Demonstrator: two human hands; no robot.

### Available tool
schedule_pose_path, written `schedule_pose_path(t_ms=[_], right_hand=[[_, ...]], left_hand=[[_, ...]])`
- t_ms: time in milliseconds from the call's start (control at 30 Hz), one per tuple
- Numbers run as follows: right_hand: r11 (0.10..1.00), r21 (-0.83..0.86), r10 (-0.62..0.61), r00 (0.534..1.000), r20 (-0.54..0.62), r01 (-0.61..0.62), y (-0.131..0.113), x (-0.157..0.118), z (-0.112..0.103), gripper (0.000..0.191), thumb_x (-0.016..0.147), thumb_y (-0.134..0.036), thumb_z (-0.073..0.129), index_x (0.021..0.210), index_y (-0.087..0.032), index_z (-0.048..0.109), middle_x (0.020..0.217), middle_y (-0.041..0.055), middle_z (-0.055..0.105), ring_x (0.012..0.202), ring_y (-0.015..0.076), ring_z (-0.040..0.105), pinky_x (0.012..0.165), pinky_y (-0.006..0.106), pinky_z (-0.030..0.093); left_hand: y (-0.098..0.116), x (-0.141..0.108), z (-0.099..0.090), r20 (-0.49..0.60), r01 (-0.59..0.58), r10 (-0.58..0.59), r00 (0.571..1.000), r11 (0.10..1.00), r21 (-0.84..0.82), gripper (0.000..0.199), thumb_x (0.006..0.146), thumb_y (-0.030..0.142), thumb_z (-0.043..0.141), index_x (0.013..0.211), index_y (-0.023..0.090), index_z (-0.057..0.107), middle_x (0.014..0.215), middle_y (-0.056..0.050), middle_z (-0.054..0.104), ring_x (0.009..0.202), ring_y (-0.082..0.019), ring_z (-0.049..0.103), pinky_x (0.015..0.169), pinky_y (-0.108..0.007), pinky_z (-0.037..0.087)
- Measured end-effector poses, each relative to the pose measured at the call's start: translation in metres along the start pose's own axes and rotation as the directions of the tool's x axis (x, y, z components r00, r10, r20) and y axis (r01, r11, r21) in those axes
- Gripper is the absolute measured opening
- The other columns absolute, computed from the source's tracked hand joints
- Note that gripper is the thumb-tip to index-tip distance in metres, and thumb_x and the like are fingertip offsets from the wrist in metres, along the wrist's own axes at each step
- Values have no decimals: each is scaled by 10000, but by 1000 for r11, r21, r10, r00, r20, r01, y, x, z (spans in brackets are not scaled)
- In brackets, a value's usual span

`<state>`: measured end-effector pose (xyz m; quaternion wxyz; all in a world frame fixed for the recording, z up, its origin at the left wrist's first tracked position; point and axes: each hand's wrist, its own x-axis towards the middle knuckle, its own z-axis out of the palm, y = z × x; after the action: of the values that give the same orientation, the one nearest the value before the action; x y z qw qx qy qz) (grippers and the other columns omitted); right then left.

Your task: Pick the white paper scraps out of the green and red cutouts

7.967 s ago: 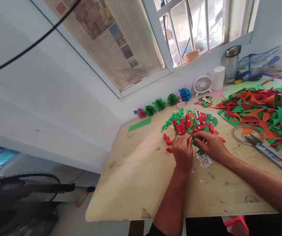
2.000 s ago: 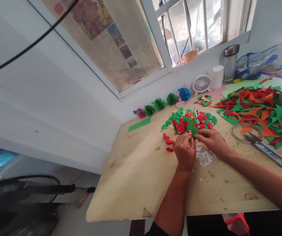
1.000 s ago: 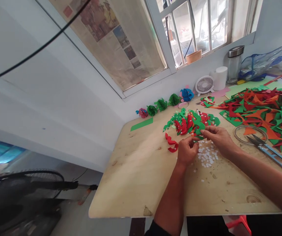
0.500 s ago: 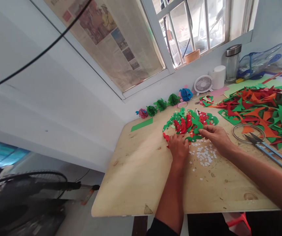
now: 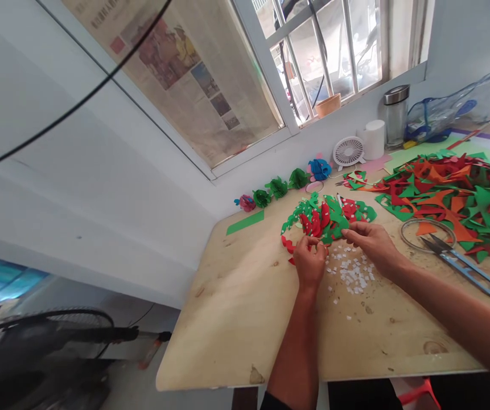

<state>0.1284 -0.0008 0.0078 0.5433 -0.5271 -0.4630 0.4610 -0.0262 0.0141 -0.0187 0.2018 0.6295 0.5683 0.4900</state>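
Observation:
A pile of red and green paper cutouts, dotted with small white squares, lies on the wooden table. My right hand pinches the edge of a green paper cutout at the pile's near right side. At the pile's near edge my left hand is closed, thumb and forefinger together; whatever sits between them is too small to make out. Loose white paper squares are scattered on the table between and below my hands.
To the right lie thread snips, a ring-shaped coil and a heap of paper offcuts. Folded paper flowers, a small white fan and a glass bottle line the wall. A green paper strip lies left.
My left hand has drawn back slightly from the pile, its fingers going from spread to a pinch. My right hand has shifted a little left, still on the green cutout. The view has tilted slightly.

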Motion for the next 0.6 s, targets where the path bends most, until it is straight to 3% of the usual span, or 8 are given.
schedule_pose_path(t_ms=[100,300,433,600], right_hand=[[1000,-18,14,1000,0,-14,2,0,0,269,659,-465,640,580,-216,577,531,-18,507,517,134,408,491,271,302],[992,105,61,997,43,-65,5,2,1,295,632,-494,699,608,-209,626,615,4,604,592,143,502,582,271,391],[945,292,120,987,103,-145,11,4,3,282,605,-455,759,693,-203,666,736,20,658,690,149,558,642,263,421],[896,407,135,981,138,-180,14,6,3,271,577,-408,798,673,-196,660,707,-2,642,667,131,558,659,261,430]], left_hand=[[2,-2,-1,-3,-31,31,1000,1000,3,60,756,203,550,698,187,555,687,-9,605,663,-147,568,642,-268,445],[10,-5,-1,-115,-192,200,973,978,79,55,770,185,561,719,191,542,864,-56,637,918,-194,589,878,-371,424],[21,-11,0,-103,-238,239,965,971,24,51,789,183,558,739,186,546,959,-79,626,1003,-197,576,920,-388,415],[29,-19,3,-49,-240,237,970,967,-85,58,787,191,565,733,185,544,974,-89,621,1001,-201,587,874,-363,456]])
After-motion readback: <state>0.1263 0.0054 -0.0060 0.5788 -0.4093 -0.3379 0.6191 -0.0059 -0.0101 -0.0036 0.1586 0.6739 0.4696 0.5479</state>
